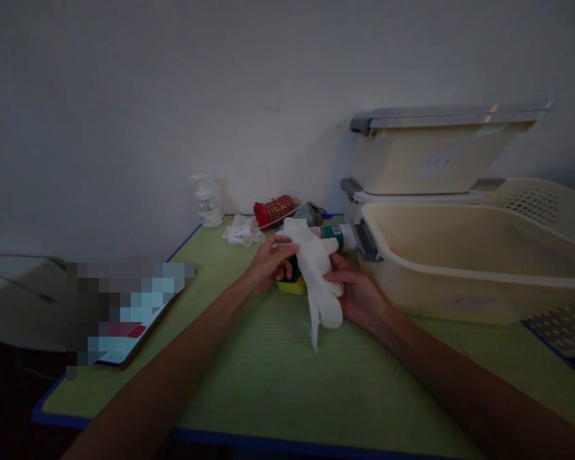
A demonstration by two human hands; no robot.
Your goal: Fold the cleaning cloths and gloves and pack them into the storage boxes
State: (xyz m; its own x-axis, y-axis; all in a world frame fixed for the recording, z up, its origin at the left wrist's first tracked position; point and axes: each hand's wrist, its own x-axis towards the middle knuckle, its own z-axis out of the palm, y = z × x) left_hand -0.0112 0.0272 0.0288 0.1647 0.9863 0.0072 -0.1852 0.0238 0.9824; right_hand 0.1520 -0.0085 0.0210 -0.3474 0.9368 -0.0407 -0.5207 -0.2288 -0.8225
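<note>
A white glove [314, 262] hangs between my hands above the green table [268, 377], its fingers drooping downward. On the glove's left edge, near the cuff, my left hand [271, 262] is closed with thumb and fingers. My right hand [359, 294] grips the glove's right side, thumb in front. Behind and below the glove shows a yellow sponge [291, 285] with a dark top, partly covered. A white bottle with a green label [334, 236] lies behind the right hand, partly hidden by the glove.
Along the wall stand a pump bottle [208, 204], crumpled whitish gloves [244, 230], a red patterned roll [274, 209] and a grey bundle [309, 213]. An open cream bin [441, 294] fills the right, with a lidded box [431, 160] behind. A pixelated flat object [144, 313] lies left.
</note>
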